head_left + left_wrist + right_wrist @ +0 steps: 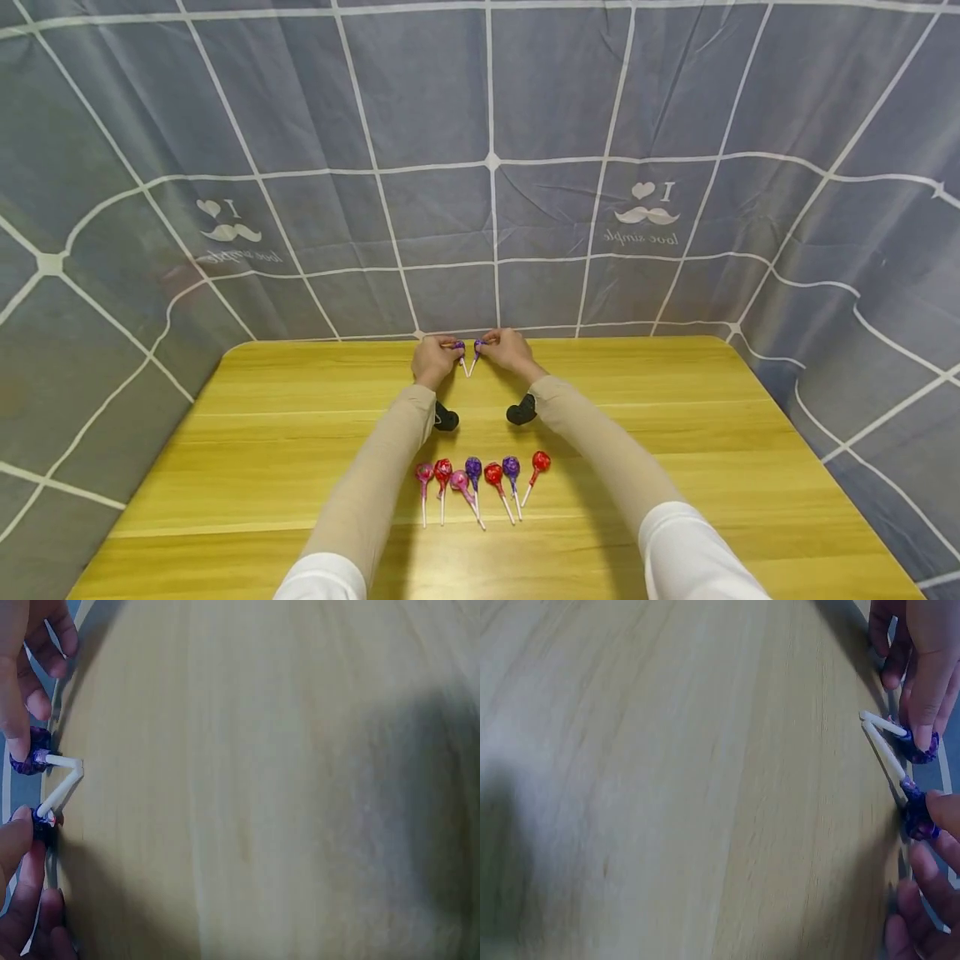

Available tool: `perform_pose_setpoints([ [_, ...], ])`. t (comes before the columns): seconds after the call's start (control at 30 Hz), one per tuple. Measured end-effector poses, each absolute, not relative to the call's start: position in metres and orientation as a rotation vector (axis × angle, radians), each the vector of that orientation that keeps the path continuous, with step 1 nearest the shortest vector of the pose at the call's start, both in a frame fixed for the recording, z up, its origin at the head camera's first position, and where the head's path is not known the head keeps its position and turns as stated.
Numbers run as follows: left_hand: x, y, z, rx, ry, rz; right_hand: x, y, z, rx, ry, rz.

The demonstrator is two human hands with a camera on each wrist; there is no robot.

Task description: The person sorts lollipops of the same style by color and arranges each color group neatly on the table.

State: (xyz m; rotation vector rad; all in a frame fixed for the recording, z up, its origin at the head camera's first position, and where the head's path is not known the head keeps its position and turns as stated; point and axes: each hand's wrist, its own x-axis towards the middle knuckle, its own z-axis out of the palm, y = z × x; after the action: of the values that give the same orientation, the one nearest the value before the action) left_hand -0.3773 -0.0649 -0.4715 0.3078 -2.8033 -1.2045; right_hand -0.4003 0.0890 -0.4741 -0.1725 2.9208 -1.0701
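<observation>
At the table's far edge, my left hand pinches a purple-wrapped lollipop by its head between thumb and fingers. Facing it, my right hand grips a second purple lollipop the same way. Both white sticks point back toward me and their ends come together in a V. In the left wrist view the left hand's lollipop is the lower one. The right wrist view has the right hand's lollipop at the bottom, its head partly covered by the thumb.
Nearer to me on the wooden table, several lollipops lie in a loose row, among them a pink one, a purple one and a red one. A grey curtain with white lines hangs behind the far edge.
</observation>
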Motion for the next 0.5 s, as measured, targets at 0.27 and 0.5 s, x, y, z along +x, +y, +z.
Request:
perform_pose_setpoints([
  [0.27, -0.3795, -0.0612, -0.4716, 0.368, -2.790, -1.198, -0.4016, 0.0883, -0.4740, -0.162, 2.857, -1.124],
  [0.5, -0.3816, -0.0592, -0.4750, 0.346, -2.788, -1.184, -0.3998, 0.0809, -0.4754, -0.086, 2.889, -1.113],
])
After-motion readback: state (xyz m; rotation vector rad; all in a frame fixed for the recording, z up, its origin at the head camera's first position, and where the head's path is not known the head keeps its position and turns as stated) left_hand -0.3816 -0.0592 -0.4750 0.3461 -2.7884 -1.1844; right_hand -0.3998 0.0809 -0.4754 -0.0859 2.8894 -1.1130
